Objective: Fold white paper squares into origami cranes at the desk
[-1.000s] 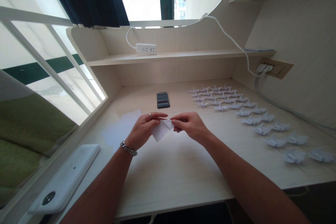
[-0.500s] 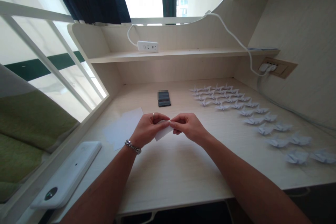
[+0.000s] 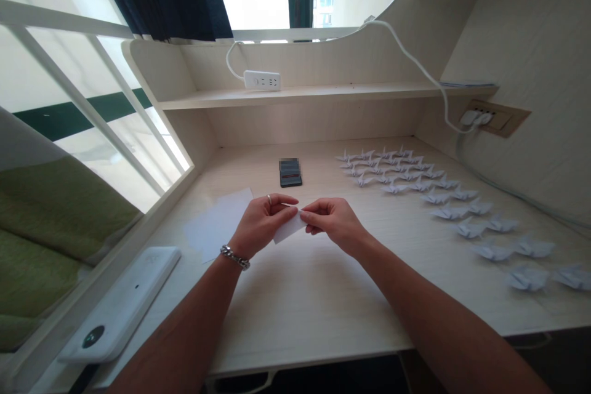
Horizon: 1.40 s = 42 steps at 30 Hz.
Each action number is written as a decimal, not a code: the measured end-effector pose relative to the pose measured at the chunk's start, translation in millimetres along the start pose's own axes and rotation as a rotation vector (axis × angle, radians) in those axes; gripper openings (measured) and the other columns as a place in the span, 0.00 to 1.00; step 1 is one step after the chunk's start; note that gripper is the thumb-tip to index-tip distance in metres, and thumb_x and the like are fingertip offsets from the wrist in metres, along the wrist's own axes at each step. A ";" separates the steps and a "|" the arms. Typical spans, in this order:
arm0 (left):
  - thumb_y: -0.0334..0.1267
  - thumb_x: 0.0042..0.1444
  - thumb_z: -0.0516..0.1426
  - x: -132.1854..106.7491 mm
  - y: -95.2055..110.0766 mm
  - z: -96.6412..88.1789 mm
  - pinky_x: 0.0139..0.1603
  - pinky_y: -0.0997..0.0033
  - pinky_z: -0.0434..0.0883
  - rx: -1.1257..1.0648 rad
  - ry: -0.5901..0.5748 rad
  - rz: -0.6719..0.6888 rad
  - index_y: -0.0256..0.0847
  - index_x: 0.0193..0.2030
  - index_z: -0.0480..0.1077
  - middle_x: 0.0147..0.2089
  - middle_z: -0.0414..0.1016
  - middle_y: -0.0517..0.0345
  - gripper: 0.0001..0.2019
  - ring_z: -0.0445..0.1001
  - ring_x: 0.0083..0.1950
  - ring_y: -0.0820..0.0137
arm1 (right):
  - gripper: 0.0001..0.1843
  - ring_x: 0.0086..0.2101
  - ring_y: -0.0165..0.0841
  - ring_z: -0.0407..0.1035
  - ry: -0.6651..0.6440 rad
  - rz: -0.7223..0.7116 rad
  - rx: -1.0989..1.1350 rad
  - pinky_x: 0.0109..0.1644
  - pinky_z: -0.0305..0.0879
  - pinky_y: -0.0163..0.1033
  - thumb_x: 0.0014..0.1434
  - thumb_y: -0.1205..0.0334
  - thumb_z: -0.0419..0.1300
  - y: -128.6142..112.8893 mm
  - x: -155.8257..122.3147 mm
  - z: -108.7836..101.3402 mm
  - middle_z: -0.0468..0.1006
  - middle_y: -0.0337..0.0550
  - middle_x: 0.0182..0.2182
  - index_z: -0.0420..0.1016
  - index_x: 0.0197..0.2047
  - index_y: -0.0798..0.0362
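Between my two hands is a small folded piece of white paper (image 3: 287, 231), held just above the desk. My left hand (image 3: 261, 221), with a ring and a chain bracelet, pinches its left upper part between thumb and fingers. My right hand (image 3: 330, 218) grips the right corner with thumb and index finger, the other fingers curled. The fingers hide the paper's upper edge. Loose white paper sheets (image 3: 217, 221) lie flat beside my left hand. On the right, several white folded paper cranes (image 3: 447, 212) stand in rows.
Beyond my hands a dark phone-like device (image 3: 290, 173) lies on the pale wooden desk (image 3: 323, 308). A long white device (image 3: 124, 305) rests along the left edge. On the back shelf sits a white power strip (image 3: 262, 80); a white cable (image 3: 415, 61) runs to the wall socket (image 3: 496, 118).
My left fingertips have drawn slightly apart from the right ones along the paper's upper edge. Both hands still hold the paper; the whole view has shifted a little.
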<state>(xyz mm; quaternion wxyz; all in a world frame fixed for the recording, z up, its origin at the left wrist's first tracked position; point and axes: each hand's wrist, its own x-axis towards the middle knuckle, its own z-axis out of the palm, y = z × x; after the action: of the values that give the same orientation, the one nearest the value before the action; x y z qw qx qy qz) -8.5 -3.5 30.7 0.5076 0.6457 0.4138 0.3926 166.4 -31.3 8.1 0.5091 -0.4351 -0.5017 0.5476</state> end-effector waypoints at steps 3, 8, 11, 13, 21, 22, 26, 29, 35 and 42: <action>0.44 0.45 0.66 0.2 -1.8 0.8 0.29 0.72 0.69 -0.017 0.002 0.006 0.34 0.41 0.75 0.33 0.81 0.50 0.18 0.77 0.32 0.66 | 0.21 0.23 0.29 0.71 -0.010 0.001 0.007 0.30 0.69 0.36 0.40 0.51 0.73 0.8 0.4 -0.8 0.77 0.41 0.20 0.79 0.32 0.59; 0.41 0.44 0.67 1.6 -5.2 0.3 0.30 0.72 0.70 -0.062 -0.001 -0.002 0.35 0.39 0.76 0.33 0.81 0.51 0.16 0.77 0.32 0.67 | 0.21 0.23 0.29 0.71 -0.025 0.001 0.027 0.31 0.70 0.36 0.39 0.52 0.73 3.6 1.8 -1.7 0.77 0.41 0.20 0.79 0.32 0.59; 0.40 0.43 0.67 1.6 -5.6 0.3 0.30 0.72 0.69 -0.082 0.005 -0.015 0.35 0.39 0.76 0.32 0.81 0.52 0.16 0.76 0.31 0.68 | 0.21 0.23 0.29 0.71 -0.022 -0.001 0.028 0.31 0.70 0.36 0.39 0.52 0.73 4.7 2.0 -1.3 0.77 0.41 0.20 0.79 0.33 0.59; 0.38 0.44 0.66 1.5 -5.1 -0.4 0.30 0.72 0.69 -0.098 -0.002 -0.021 0.35 0.39 0.76 0.32 0.81 0.52 0.15 0.76 0.31 0.69 | 0.22 0.23 0.29 0.71 -0.012 0.001 0.029 0.31 0.70 0.37 0.38 0.52 0.74 4.2 1.6 -0.7 0.77 0.41 0.20 0.80 0.33 0.59; 0.34 0.47 0.61 0.3 2.2 -8.8 0.33 0.72 0.69 -0.015 0.008 0.055 0.36 0.38 0.77 0.35 0.80 0.53 0.11 0.75 0.34 0.68 | 0.20 0.22 0.28 0.70 0.019 0.032 0.069 0.29 0.69 0.35 0.38 0.52 0.74 -1.1 0.3 -2.2 0.76 0.41 0.20 0.80 0.31 0.59; 0.34 0.46 0.62 -0.2 3.0 -8.8 0.35 0.71 0.70 0.011 0.017 0.063 0.36 0.38 0.77 0.36 0.80 0.52 0.10 0.76 0.36 0.68 | 0.20 0.22 0.28 0.70 0.016 0.038 0.067 0.28 0.69 0.34 0.38 0.52 0.74 -1.2 0.2 -2.7 0.76 0.41 0.20 0.80 0.31 0.59; 0.37 0.47 0.63 -1.3 3.4 -7.1 0.35 0.70 0.71 0.074 0.013 0.074 0.36 0.39 0.76 0.35 0.80 0.51 0.12 0.76 0.36 0.66 | 0.20 0.22 0.27 0.70 -0.010 0.059 0.061 0.27 0.68 0.34 0.38 0.52 0.74 0.0 0.1 -4.4 0.77 0.41 0.20 0.80 0.31 0.58; 0.38 0.49 0.62 -0.6 1.7 -5.3 0.30 0.72 0.69 0.117 0.018 0.083 0.36 0.39 0.76 0.33 0.80 0.53 0.11 0.75 0.32 0.68 | 0.19 0.21 0.27 0.70 -0.026 0.070 0.055 0.27 0.67 0.33 0.38 0.53 0.74 0.3 0.3 -4.1 0.77 0.41 0.20 0.80 0.30 0.59; 0.38 0.50 0.59 0.4 1.7 -0.9 0.23 0.75 0.64 0.065 0.066 0.028 0.35 0.42 0.75 0.29 0.78 0.55 0.13 0.71 0.25 0.72 | 0.19 0.21 0.27 0.70 0.022 0.073 0.049 0.27 0.67 0.34 0.38 0.53 0.74 -0.3 0.6 0.0 0.76 0.41 0.20 0.80 0.29 0.59; 0.42 0.45 0.66 -1.2 0.3 2.0 0.24 0.74 0.66 -0.023 0.007 -0.012 0.35 0.40 0.73 0.27 0.78 0.55 0.17 0.73 0.25 0.70 | 0.20 0.22 0.28 0.71 -0.014 0.045 0.033 0.29 0.69 0.34 0.39 0.52 0.73 1.5 0.7 -1.1 0.77 0.42 0.21 0.80 0.31 0.58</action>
<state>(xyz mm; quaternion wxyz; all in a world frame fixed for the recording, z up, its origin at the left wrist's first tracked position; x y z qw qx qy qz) -7.0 -5.3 30.5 0.5159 0.6359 0.4151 0.3964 167.2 -30.4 6.5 0.5002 -0.4341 -0.4862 0.5701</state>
